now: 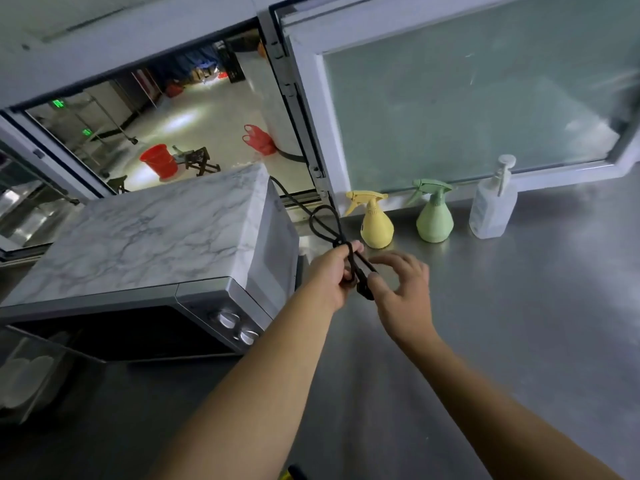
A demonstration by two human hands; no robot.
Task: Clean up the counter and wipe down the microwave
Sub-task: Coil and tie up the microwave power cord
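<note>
A microwave (149,233) with a marble-patterned top and two knobs stands on the steel counter (502,323) at the left. Its black power cord (322,223) runs from behind it and loops over the counter. My left hand (332,271) grips the gathered loops of the cord just right of the microwave. My right hand (401,289) is beside it, thumb and fingers pinching the cord's plug end, the other fingers spread.
A yellow spray bottle (375,223), a green spray bottle (434,216) and a clear pump bottle (493,206) stand along the back under a frosted window (467,98). An open window (173,133) lies behind the microwave. A clear container (31,372) sits at the left edge.
</note>
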